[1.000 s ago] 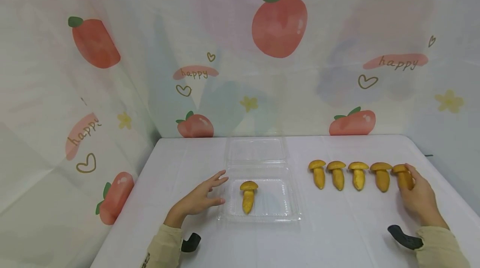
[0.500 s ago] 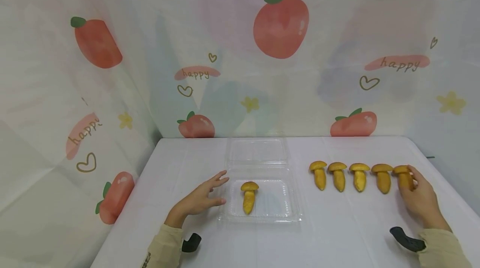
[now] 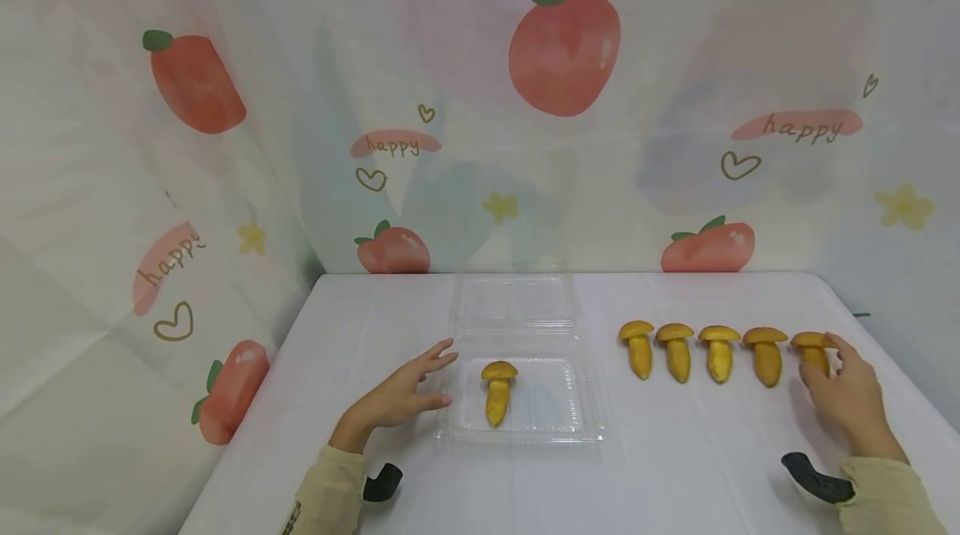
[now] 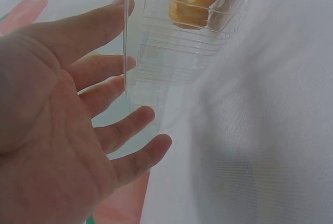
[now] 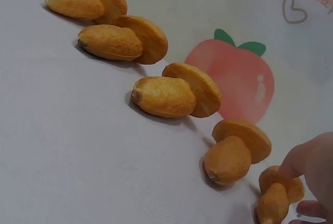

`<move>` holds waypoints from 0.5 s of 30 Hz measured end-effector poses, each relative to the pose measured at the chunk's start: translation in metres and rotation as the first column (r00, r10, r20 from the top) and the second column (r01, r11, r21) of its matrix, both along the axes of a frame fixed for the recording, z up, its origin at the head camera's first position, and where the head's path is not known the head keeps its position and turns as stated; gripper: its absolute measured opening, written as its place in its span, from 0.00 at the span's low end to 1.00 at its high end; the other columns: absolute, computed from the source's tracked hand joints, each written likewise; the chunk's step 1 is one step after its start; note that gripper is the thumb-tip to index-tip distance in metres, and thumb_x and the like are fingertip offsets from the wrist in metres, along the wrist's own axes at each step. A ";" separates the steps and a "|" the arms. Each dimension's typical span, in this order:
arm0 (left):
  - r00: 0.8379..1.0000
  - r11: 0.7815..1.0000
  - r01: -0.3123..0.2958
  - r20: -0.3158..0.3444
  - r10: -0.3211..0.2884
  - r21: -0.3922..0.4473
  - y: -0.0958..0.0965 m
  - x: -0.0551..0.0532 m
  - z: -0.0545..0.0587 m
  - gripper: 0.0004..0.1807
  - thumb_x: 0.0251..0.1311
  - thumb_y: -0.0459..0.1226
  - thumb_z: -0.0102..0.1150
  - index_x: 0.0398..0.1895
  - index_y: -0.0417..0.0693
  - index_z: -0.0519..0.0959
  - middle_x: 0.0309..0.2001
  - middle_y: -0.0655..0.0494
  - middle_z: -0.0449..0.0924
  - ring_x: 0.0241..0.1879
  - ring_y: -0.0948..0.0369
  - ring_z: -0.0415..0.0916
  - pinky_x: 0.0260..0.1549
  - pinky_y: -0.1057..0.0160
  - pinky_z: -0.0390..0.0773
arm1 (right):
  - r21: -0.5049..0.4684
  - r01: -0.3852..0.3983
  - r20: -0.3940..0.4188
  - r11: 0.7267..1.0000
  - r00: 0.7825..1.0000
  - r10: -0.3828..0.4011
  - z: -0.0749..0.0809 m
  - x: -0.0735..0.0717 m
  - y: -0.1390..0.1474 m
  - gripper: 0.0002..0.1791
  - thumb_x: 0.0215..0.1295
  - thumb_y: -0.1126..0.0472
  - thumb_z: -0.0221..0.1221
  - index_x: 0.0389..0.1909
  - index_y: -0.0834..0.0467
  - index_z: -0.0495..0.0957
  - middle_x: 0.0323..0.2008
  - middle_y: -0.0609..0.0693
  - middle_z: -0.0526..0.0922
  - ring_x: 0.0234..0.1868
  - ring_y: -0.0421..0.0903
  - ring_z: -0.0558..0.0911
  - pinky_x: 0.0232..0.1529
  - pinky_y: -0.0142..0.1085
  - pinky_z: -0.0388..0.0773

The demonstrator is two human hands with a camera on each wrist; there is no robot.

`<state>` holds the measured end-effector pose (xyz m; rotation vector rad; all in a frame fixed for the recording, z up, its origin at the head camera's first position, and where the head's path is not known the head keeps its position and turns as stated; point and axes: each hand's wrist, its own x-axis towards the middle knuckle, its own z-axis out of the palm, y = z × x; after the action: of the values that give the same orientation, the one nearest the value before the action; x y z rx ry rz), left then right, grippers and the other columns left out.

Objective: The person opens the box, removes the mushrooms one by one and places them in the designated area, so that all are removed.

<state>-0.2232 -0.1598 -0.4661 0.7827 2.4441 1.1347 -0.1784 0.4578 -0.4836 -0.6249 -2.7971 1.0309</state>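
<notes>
On the right side of the white table, my right hand (image 3: 851, 402) pinches the rightmost yellow-brown mushroom (image 3: 814, 349), with the thumb across its stem and fingertips at the cap. In the right wrist view this mushroom (image 5: 273, 203) sits at the lower right corner, partly covered by the thumb. My left hand (image 3: 393, 395) is held with fingers spread at the left edge of a clear plastic clamshell box (image 3: 555, 435). A single mushroom (image 3: 498, 395) lies in the box's base, cap toward the back. The left wrist view shows the left palm (image 4: 52, 151) with nothing in it.
Several matching mushrooms stretch leftward in a row, caps to the back, including one mushroom (image 3: 765, 358) beside the held one. The box's lid (image 3: 513, 302) is folded back toward the printed curtain (image 3: 465, 102). A black strap end (image 3: 817, 478) sticks out by the right sleeve.
My right hand has shifted slightly right, and the rightmost mushroom with it, widening the gap to its neighbour. The left hand, the box and the other mushrooms stay where they were.
</notes>
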 end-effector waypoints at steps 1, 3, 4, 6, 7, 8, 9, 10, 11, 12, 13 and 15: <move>1.000 1.000 -0.002 -0.003 0.002 -0.003 0.000 0.000 0.000 0.38 0.68 0.39 0.63 0.78 0.42 0.60 0.82 0.47 0.47 0.80 0.41 0.47 0.71 0.33 0.62 | -0.005 0.012 0.011 1.000 1.000 -0.012 0.001 0.000 0.000 0.41 0.75 0.57 0.43 0.77 0.72 0.36 0.70 0.85 0.47 0.66 0.84 0.56 0.64 0.76 0.59; 1.000 1.000 -0.005 -0.004 0.005 -0.008 0.000 0.000 0.000 0.38 0.68 0.40 0.63 0.78 0.42 0.60 0.83 0.48 0.47 0.80 0.41 0.47 0.71 0.33 0.62 | -0.024 0.037 0.027 0.999 0.999 -0.036 0.003 0.001 0.000 0.41 0.75 0.55 0.43 0.78 0.71 0.36 0.72 0.83 0.44 0.69 0.83 0.52 0.65 0.76 0.57; 1.000 1.000 -0.005 -0.005 0.005 -0.010 0.000 0.000 0.000 0.38 0.68 0.40 0.63 0.78 0.42 0.60 0.83 0.48 0.47 0.80 0.41 0.47 0.71 0.33 0.63 | -0.029 0.048 0.028 0.998 0.999 -0.047 0.004 0.002 0.000 0.41 0.75 0.54 0.43 0.78 0.71 0.37 0.72 0.83 0.44 0.71 0.83 0.51 0.66 0.76 0.56; 1.000 1.000 -0.004 -0.004 0.004 -0.012 0.000 0.000 0.000 0.38 0.68 0.39 0.63 0.78 0.42 0.60 0.83 0.49 0.47 0.80 0.42 0.47 0.71 0.34 0.63 | -0.029 0.072 0.014 0.997 0.997 -0.071 0.005 0.002 -0.001 0.41 0.75 0.53 0.44 0.78 0.71 0.38 0.73 0.82 0.44 0.73 0.82 0.49 0.67 0.76 0.54; 1.000 1.000 -0.004 -0.003 0.004 -0.012 0.000 0.000 0.000 0.38 0.68 0.39 0.62 0.78 0.42 0.60 0.83 0.49 0.47 0.80 0.41 0.48 0.71 0.33 0.63 | -0.034 0.081 0.007 0.996 0.997 -0.081 0.006 0.002 -0.002 0.41 0.75 0.53 0.44 0.78 0.71 0.39 0.74 0.81 0.43 0.73 0.81 0.48 0.68 0.75 0.53; 1.000 1.000 -0.003 -0.002 0.003 -0.010 0.000 0.000 0.000 0.38 0.68 0.39 0.62 0.78 0.42 0.60 0.83 0.49 0.47 0.80 0.41 0.48 0.71 0.33 0.63 | -0.034 0.089 -0.004 0.995 0.996 -0.089 0.008 0.002 -0.003 0.41 0.75 0.53 0.44 0.78 0.70 0.39 0.74 0.81 0.43 0.73 0.81 0.48 0.68 0.75 0.53; 1.000 1.000 -0.003 -0.001 0.003 -0.009 0.001 0.001 0.001 0.38 0.68 0.39 0.62 0.78 0.42 0.60 0.83 0.49 0.47 0.80 0.41 0.48 0.70 0.33 0.63 | -0.036 0.096 -0.015 0.995 0.995 -0.097 0.009 0.001 -0.004 0.41 0.75 0.53 0.44 0.78 0.70 0.40 0.75 0.80 0.43 0.73 0.81 0.49 0.68 0.75 0.54; 1.000 1.000 -0.004 -0.001 0.004 -0.008 0.001 0.001 0.001 0.38 0.68 0.39 0.62 0.78 0.42 0.60 0.82 0.49 0.47 0.80 0.41 0.48 0.70 0.33 0.63 | -0.029 0.103 -0.028 0.994 0.994 -0.104 0.012 0.001 -0.006 0.40 0.75 0.53 0.44 0.78 0.69 0.40 0.75 0.80 0.44 0.73 0.81 0.51 0.68 0.75 0.55; 1.000 1.000 -0.005 0.000 0.005 -0.007 0.001 0.001 0.001 0.38 0.68 0.39 0.62 0.78 0.42 0.60 0.82 0.49 0.47 0.80 0.41 0.48 0.70 0.33 0.63 | -0.027 0.109 -0.039 0.994 0.993 -0.110 0.014 0.000 -0.008 0.40 0.75 0.53 0.44 0.79 0.69 0.41 0.75 0.79 0.44 0.72 0.81 0.52 0.67 0.75 0.56; 1.000 1.000 -0.007 0.002 0.007 -0.005 0.001 0.001 0.001 0.38 0.68 0.39 0.62 0.78 0.42 0.60 0.83 0.49 0.47 0.80 0.41 0.48 0.70 0.33 0.63 | -0.025 0.109 -0.047 0.994 0.993 -0.111 0.016 0.000 -0.011 0.40 0.75 0.54 0.44 0.79 0.68 0.42 0.75 0.79 0.45 0.72 0.81 0.53 0.67 0.75 0.57; 1.000 1.000 -0.008 0.002 0.008 -0.003 0.001 0.001 0.001 0.38 0.68 0.39 0.62 0.78 0.41 0.60 0.82 0.48 0.47 0.80 0.41 0.48 0.70 0.33 0.63 | -0.019 0.107 -0.063 0.994 0.992 -0.108 0.019 -0.001 -0.013 0.39 0.75 0.54 0.44 0.79 0.68 0.42 0.75 0.80 0.46 0.71 0.82 0.54 0.66 0.75 0.58; 1.000 1.000 -0.009 0.004 0.009 -0.003 0.001 0.002 0.002 0.38 0.68 0.39 0.62 0.78 0.41 0.60 0.83 0.48 0.47 0.80 0.41 0.48 0.70 0.33 0.63 | -0.019 0.095 -0.096 0.995 0.991 -0.096 0.024 -0.001 -0.017 0.39 0.75 0.55 0.44 0.78 0.69 0.44 0.74 0.80 0.48 0.69 0.82 0.56 0.65 0.76 0.59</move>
<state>-0.2213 -0.1592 -0.4643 0.7687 2.4478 1.1352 -0.1798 0.4403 -0.4601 -0.6838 -2.6516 1.0343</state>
